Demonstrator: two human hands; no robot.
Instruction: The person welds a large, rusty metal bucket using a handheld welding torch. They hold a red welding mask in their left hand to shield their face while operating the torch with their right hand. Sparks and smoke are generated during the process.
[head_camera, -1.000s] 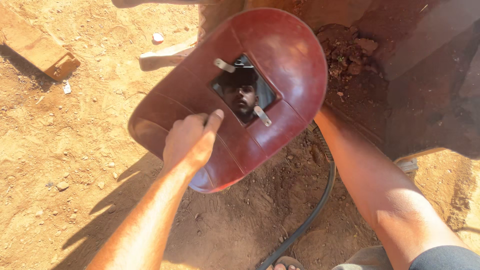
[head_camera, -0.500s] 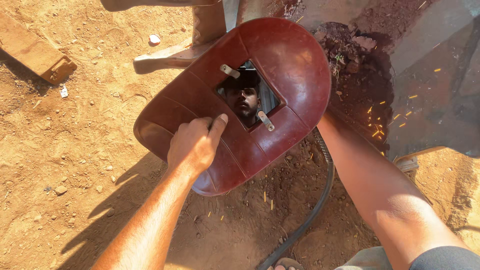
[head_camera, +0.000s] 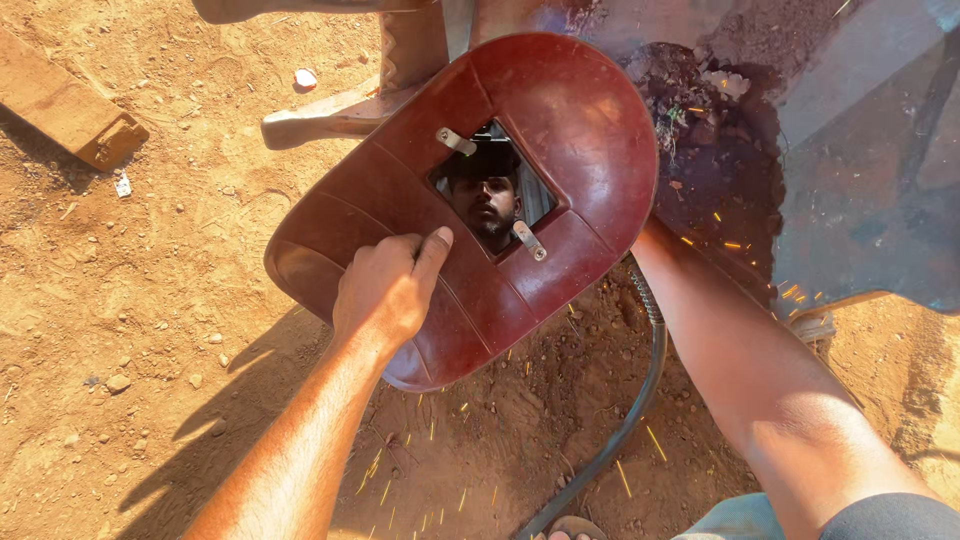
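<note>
Bare reddish dirt ground (head_camera: 130, 330) fills most of what I look down on, strewn with small stones and catching hard sunlight. At the upper right a big dark metal sheet (head_camera: 880, 170) lies in shade, with a heap of dark rubble along its left edge.

In the middle is the dark red handheld welding shield (head_camera: 560, 150), raised between my head and the ground and tilted, its rounded top toward the upper right. Its square dark viewing window (head_camera: 492, 192) sits in the middle, held by two small metal clips.

My left hand (head_camera: 385, 290) is closed around the shield's grip near its lower left end, fingers curled tight, thumb lying up along the red surface toward the window. My right forearm (head_camera: 740, 370) runs from the lower right up behind the shield's right edge; my right hand is hidden behind it, so I cannot tell whether it is closed or on what.

A black cable (head_camera: 640, 400) curves from under the shield down to the bottom edge, just beside my right forearm. At the upper left a wooden block (head_camera: 70, 110) lies well apart from everything. Pale metal legs (head_camera: 340, 110) stand above the shield. Thin orange sparks (head_camera: 440, 470) scatter over the dirt below the shield and near the sheet's edge.
</note>
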